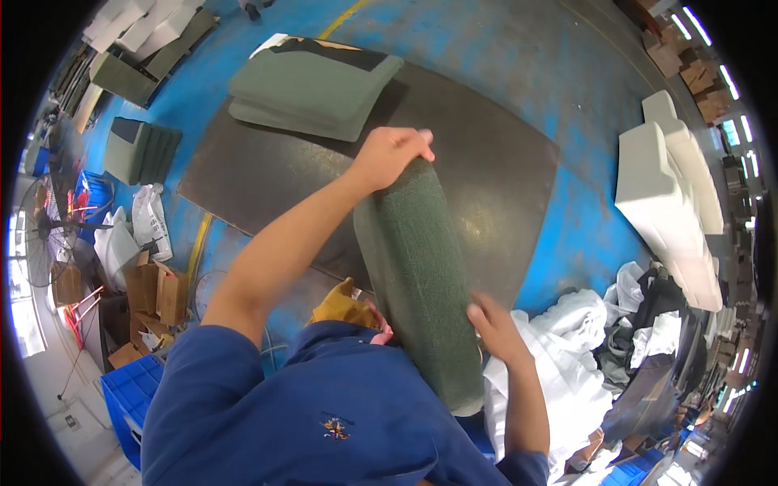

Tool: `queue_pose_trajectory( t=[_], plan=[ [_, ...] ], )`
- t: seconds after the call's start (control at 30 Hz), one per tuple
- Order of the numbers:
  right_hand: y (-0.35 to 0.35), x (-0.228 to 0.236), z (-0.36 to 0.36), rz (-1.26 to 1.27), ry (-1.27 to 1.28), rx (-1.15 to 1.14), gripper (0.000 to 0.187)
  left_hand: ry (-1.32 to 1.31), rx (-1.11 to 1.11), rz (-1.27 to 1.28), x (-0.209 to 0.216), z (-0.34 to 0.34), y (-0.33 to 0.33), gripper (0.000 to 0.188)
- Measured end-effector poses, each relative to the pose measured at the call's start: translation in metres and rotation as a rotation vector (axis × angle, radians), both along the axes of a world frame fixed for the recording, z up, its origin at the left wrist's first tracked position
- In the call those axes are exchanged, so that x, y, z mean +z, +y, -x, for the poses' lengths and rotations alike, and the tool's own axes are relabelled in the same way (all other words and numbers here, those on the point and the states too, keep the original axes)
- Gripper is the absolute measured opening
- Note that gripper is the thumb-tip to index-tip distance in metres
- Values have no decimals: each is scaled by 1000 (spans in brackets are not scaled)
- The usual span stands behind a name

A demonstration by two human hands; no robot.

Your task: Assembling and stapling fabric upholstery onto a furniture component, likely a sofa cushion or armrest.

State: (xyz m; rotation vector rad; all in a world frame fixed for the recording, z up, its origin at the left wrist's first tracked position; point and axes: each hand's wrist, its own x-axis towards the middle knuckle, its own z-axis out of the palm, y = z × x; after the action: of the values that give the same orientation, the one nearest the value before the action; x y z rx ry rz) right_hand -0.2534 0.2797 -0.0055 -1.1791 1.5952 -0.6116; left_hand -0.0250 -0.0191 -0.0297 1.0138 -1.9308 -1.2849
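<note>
On the worn, blue-painted floor (587, 206) stands a dark brown, flat, rectangular work surface (284, 166). To its right is a row of off-white, block-shaped padded pieces (652, 178); nearer the person, on the same side, lies a heap of crumpled white sheeting (559, 340). Near the far edge of the work surface rests a grey-green, rectangular, layered padded piece (308, 97) with a black patch on top. A dark green, long, fabric-covered cushion (421, 267) is held slanting in front of the person's body, its far end over the work surface. The left hand (393, 155) is closed, pinching the cushion's far end. The right hand (494, 324) is at the cushion's right side near the lower end, thumb raised; its other fingers are largely hidden, so its grip cannot be determined.
</note>
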Motion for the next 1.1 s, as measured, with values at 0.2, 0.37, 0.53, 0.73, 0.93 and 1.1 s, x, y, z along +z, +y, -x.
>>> queue_pose_trajectory(
  t=[0.2, 0.37, 0.53, 0.73, 0.93, 1.1],
  plan=[
    [-119, -8, -39, 117, -332, -36, 82, 335, 412, -271, -171, -19, 44, 58],
    [-124, -23, -50, 88, -383, -121, 83, 477, 465, -788, -114, 0, 56, 72],
    [-122, -31, -57, 124, -418, -114, 94, 406, 412, -525, -75, 1, 69, 61],
    [-119, -25, -61, 124, -290, -94, 91, 246, 339, -479, -24, -5, 78, 61],
    [-115, -23, -68, 118, -319, -102, 92, 44, 373, -135, -7, -2, 90, 58],
    [-114, -20, -65, 186, -248, -99, 98, -696, 136, 676, 16, 31, 73, 51]
  ],
)
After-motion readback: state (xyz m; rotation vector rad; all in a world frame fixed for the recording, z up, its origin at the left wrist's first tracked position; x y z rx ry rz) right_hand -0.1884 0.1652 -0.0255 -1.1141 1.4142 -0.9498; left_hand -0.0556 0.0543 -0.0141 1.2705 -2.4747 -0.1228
